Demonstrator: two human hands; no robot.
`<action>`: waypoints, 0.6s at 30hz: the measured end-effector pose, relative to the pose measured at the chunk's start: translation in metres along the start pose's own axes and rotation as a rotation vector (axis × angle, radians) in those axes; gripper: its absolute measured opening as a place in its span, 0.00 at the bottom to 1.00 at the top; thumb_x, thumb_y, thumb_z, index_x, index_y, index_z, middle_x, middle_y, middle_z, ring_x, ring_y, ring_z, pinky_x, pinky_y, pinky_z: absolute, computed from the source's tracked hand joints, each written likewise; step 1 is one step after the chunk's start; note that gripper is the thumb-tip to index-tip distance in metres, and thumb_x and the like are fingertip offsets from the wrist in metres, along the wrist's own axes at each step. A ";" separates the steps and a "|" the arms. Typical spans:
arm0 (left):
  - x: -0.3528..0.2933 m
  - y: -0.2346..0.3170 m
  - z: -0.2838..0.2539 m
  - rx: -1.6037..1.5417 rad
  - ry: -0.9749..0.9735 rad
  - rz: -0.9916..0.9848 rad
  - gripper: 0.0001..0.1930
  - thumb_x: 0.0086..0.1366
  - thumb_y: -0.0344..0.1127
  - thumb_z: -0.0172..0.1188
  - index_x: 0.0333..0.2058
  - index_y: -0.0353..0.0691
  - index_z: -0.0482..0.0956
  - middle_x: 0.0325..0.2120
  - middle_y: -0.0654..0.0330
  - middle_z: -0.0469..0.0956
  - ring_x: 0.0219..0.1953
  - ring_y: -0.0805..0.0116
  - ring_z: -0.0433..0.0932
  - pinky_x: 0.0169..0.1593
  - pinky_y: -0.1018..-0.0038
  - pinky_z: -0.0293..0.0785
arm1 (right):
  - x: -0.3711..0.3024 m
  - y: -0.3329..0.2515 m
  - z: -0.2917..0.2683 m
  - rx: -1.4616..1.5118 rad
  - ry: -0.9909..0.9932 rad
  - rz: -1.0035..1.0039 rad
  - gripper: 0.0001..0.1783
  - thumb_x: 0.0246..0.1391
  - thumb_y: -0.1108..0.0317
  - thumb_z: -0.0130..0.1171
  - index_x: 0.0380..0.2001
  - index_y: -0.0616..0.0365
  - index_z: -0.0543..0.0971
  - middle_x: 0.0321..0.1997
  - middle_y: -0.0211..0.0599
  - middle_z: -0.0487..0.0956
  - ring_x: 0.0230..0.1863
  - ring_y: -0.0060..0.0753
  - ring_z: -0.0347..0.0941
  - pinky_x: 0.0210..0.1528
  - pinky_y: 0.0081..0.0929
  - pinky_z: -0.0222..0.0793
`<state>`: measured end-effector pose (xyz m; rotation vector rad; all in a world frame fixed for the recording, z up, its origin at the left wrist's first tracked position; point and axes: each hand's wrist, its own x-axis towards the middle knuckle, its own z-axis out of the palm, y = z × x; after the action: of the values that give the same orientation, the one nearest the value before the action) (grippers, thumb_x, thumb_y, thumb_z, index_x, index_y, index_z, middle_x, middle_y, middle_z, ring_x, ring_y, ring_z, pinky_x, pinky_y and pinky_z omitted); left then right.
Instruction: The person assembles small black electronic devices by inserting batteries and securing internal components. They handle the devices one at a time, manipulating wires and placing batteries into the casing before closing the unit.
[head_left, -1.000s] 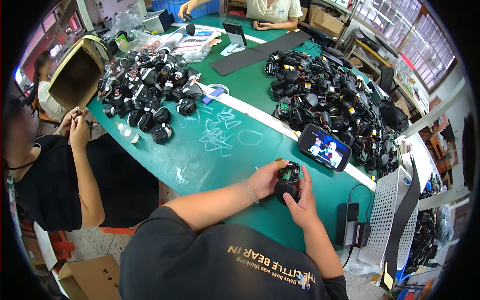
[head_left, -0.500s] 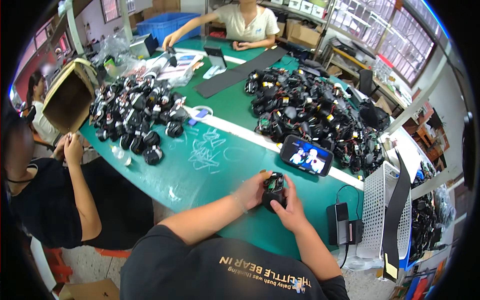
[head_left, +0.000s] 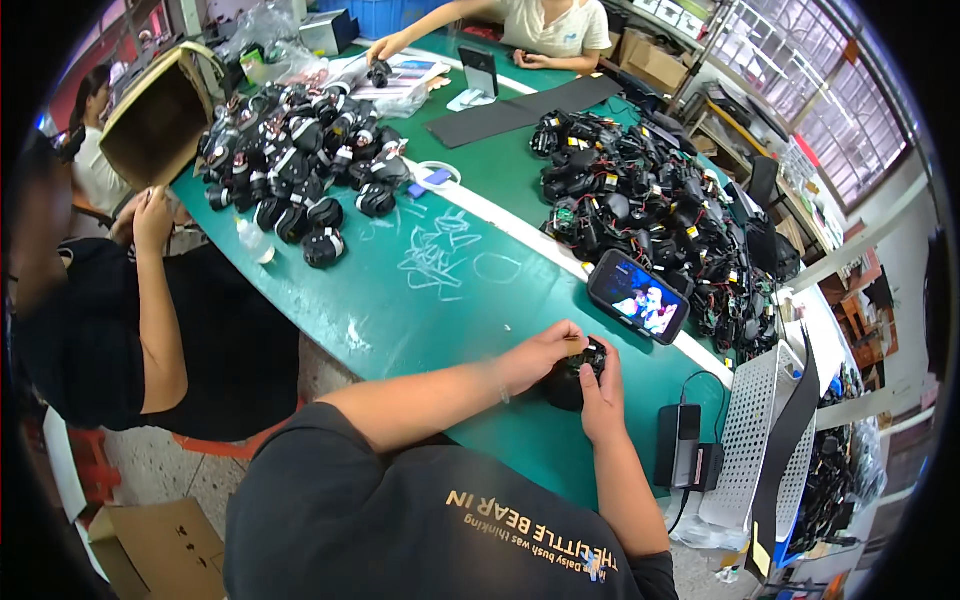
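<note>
In the head view, the left hand (head_left: 540,358) is gripping the black device (head_left: 565,390) at its upper end, while the right hand (head_left: 604,395) is clasping its other side; the piece is sitting between them, over the near edge of the green surface (head_left: 400,335); it's looking mid-work, its finished steps hiding behind fingers; beyond, a heap of wired black parts (head_left: 625,205) is lying loose, so plenty is seemingly remaining.

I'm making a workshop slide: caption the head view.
Left hand and right hand hold a black device over a green table, a lit phone beyond.
</note>
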<state>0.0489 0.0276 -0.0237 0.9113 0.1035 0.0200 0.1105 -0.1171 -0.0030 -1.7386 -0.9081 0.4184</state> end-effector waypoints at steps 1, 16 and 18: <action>0.000 0.001 0.000 -0.021 0.004 -0.018 0.07 0.64 0.38 0.49 0.37 0.45 0.65 0.32 0.66 0.65 0.37 0.77 0.65 0.41 0.78 0.64 | 0.000 0.002 0.000 0.023 -0.001 -0.007 0.24 0.58 0.62 0.47 0.55 0.59 0.60 0.50 0.41 0.67 0.51 0.31 0.63 0.54 0.27 0.58; 0.016 0.018 -0.019 -0.143 -0.037 -0.173 0.08 0.61 0.35 0.51 0.37 0.40 0.67 0.32 0.63 0.69 0.37 0.74 0.68 0.40 0.75 0.65 | 0.036 -0.068 0.027 -0.244 0.172 -0.681 0.27 0.44 0.72 0.54 0.49 0.63 0.61 0.43 0.44 0.66 0.44 0.38 0.62 0.45 0.32 0.58; 0.016 0.018 -0.033 -0.051 -0.129 -0.105 0.09 0.62 0.36 0.50 0.39 0.40 0.67 0.33 0.62 0.70 0.37 0.72 0.69 0.41 0.74 0.67 | 0.057 -0.079 0.042 -0.265 0.073 -0.657 0.27 0.42 0.73 0.54 0.49 0.63 0.62 0.43 0.43 0.66 0.44 0.36 0.61 0.45 0.31 0.57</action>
<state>0.0617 0.0651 -0.0306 0.8528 0.0305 -0.1333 0.0905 -0.0363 0.0629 -1.5573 -1.4547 -0.2046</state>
